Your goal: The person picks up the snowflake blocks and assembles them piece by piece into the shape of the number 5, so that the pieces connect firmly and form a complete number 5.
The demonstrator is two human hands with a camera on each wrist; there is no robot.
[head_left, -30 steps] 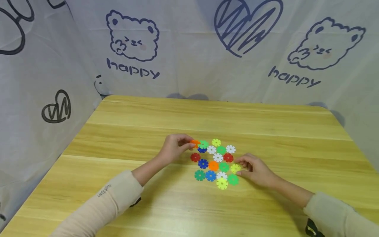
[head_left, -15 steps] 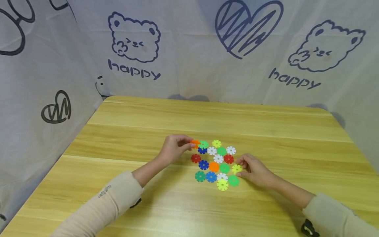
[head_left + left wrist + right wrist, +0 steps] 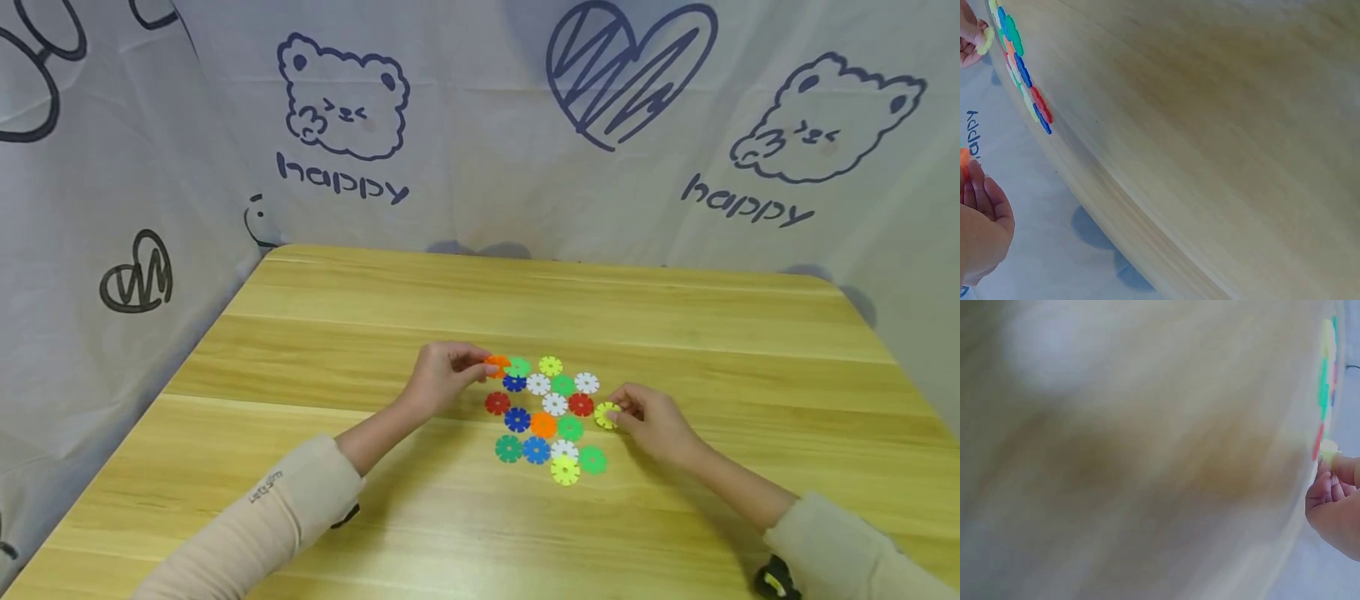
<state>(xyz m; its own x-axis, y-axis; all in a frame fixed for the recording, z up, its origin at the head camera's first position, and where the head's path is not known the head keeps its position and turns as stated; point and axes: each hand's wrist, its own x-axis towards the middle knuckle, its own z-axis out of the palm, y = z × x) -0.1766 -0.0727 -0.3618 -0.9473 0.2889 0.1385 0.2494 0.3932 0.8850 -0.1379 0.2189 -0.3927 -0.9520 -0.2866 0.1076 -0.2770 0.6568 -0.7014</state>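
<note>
An orange notched disc point(image 3: 499, 362), its edge apparently joined to a green notched disc point(image 3: 521, 363), is pinched by the left hand point(image 3: 444, 375), and a yellow notched disc point(image 3: 602, 414) is pinched by the right hand point(image 3: 654, 421); both grips take one rim side, presumably to leave the facing notches exposed. The remaining notched discs point(image 3: 549, 421) lie flat on the worktop point(image 3: 420, 292) between the hands, probably spread for easy pick-up, and a patterned white cloth point(image 3: 480, 150) hangs behind.

Hands point(image 3: 441, 377) point(image 3: 660, 423) pinch orange disc point(image 3: 498, 363), yellow disc point(image 3: 603, 415).
</note>
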